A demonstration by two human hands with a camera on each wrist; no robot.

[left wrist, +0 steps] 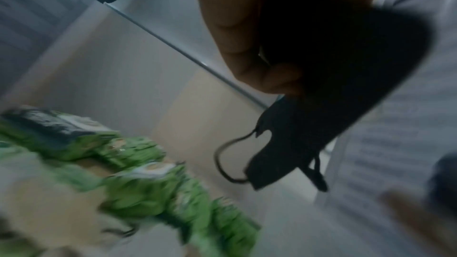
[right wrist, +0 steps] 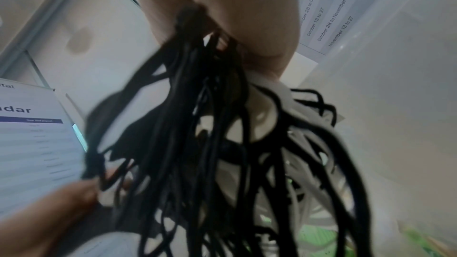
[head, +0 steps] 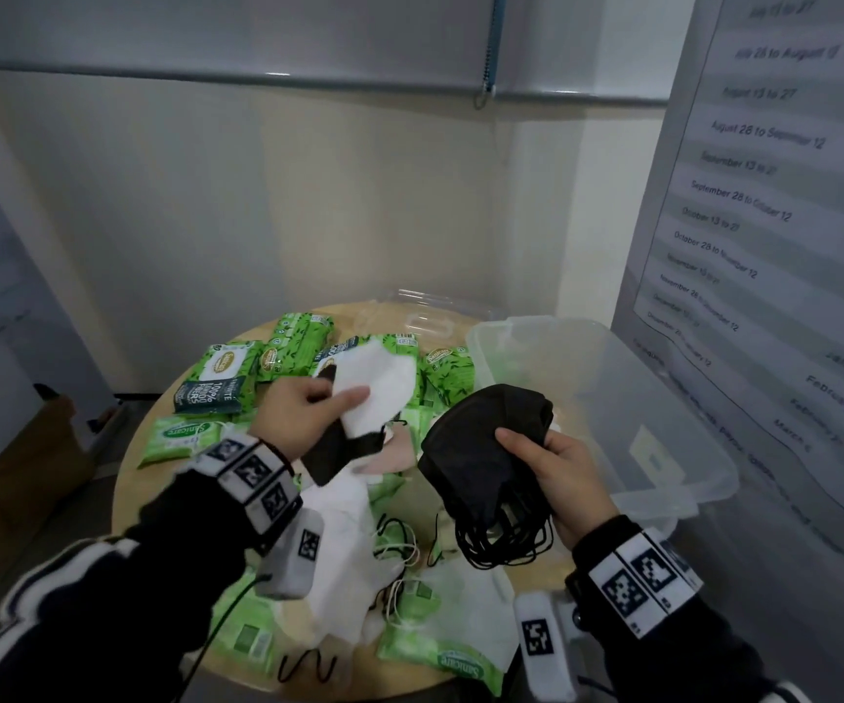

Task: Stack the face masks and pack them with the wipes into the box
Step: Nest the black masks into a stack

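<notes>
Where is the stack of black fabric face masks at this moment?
In the head view, the stack of black fabric face masks is gripped in the right hand, above the round wooden table, just left of the clear plastic box.

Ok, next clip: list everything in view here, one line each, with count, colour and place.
black masks: a stack, count unclear, black, held in the right hand
mixed masks: at least one white and one black, in the left hand
loose masks: several, mostly white, on the near table
wipes packs: several, green, spread over the table
box: one, clear plastic, right side of the table
lid: one, clear, behind the box
table: one, round, light wood
left hand: pinches masks
right hand: grips the black masks
</notes>
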